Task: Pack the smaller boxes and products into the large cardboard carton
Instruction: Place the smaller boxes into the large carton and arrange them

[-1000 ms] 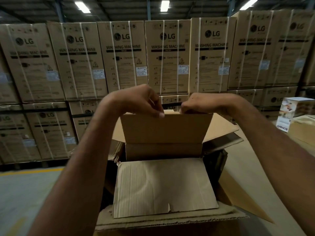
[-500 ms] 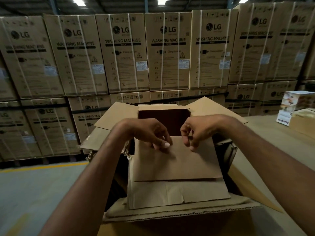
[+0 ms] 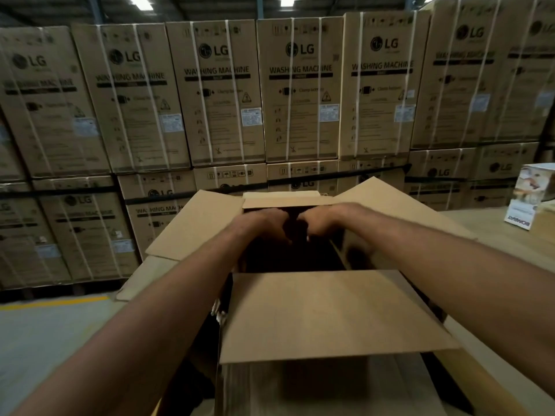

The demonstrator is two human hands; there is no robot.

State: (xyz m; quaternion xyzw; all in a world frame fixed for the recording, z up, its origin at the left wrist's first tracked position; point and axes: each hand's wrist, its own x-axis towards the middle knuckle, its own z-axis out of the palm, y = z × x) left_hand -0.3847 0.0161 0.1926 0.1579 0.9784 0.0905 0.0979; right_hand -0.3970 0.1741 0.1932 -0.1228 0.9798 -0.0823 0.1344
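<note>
Plain tan carton; yellow floor line.

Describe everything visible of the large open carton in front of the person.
The large carton is plain brown corrugated cardboard, unprinted and open at the top. Its near flap lies folded towards the camera, its left and right flaps splay outward, and the far flap stands behind the opening. The inside is dark; what it holds cannot be made out. The left hand and right hand reach down into the opening, fingers hidden in shadow.

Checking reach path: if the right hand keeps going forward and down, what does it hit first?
Probably the dark interior of the open brown cardboard carton; the right hand is already past its rim. Contents are too dark to identify.
</note>
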